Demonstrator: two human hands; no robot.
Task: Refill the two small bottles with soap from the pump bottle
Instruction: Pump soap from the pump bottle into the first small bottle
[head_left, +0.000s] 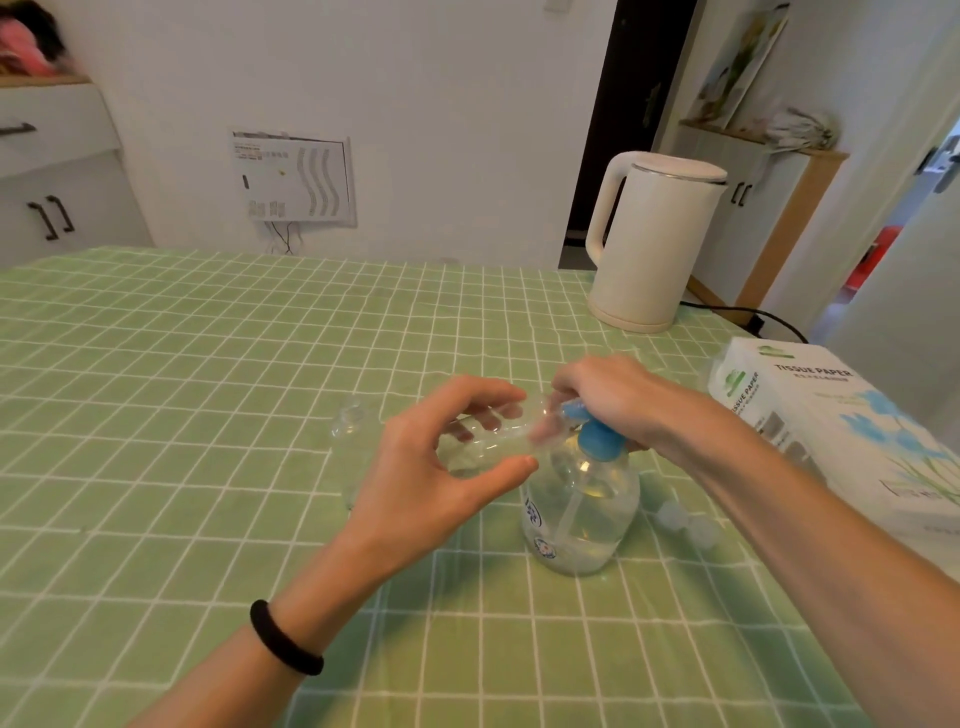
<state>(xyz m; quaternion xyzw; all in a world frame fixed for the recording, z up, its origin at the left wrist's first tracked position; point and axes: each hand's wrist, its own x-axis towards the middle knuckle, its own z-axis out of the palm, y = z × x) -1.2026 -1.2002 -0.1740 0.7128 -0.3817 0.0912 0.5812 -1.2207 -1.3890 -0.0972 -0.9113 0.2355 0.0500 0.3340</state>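
While left fingers (485, 391) grip a small bottle (491, 441), right fingers (571, 387) clasp the pump (600, 440).

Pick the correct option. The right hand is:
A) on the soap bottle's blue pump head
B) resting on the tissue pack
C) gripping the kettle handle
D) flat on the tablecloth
A: the right hand rests on the blue pump head of the pump bottle, while the left hand holds a small bottle to its spout.
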